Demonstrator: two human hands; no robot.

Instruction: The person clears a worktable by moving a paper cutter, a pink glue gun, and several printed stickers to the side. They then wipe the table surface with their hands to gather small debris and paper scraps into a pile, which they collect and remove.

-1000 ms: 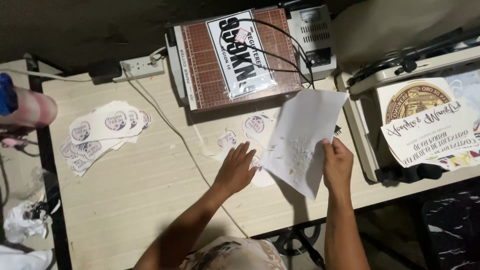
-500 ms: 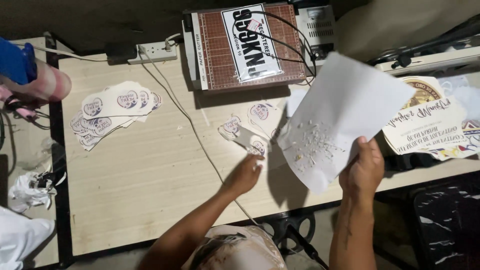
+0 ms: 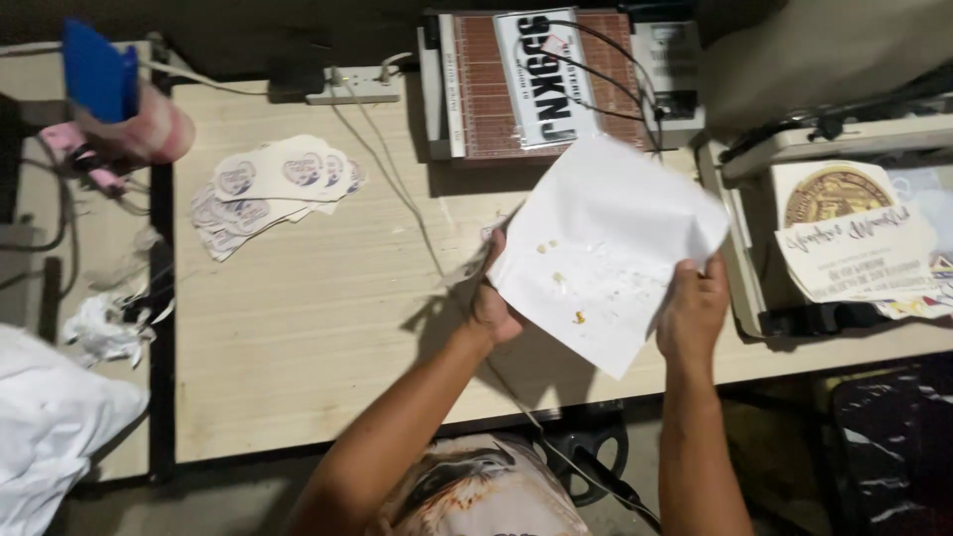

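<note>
Pale wood-grain laminate covers the desk (image 3: pixel 298 337), which fills most of the view and carries everything else. At its far edge sits a flat machine with a brown gridded plate (image 3: pixel 496 84), a white printed card lying on top and black cables looping over it. To the right stands a cream-coloured device (image 3: pixel 844 149) with printed round and rectangular labels (image 3: pixel 854 248) resting on its lower tray. Just above the desk, held up between both hands, is a white sheet of paper (image 3: pixel 606 248), tilted so one corner points down toward the person; small yellowish specks dot its surface. The left hand (image 3: pixel 493 303) pinches the sheet's left edge, fingers closed on the paper, and something thin seems to poke out above that hand, though I cannot tell what it is. The right hand (image 3: pixel 693 313) grips the sheet's lower right edge, fingers curled shut around it with the knuckles facing the camera. Well apart to the left, a fanned stack of white stickers (image 3: pixel 268 189) with round printed marks lies flat on the desk. A white power strip (image 3: pixel 352 86) rests near the back edge, its cord running across the surface toward the person. Off the left edge lies crumpled white scrap (image 3: pixel 99 333).
</note>
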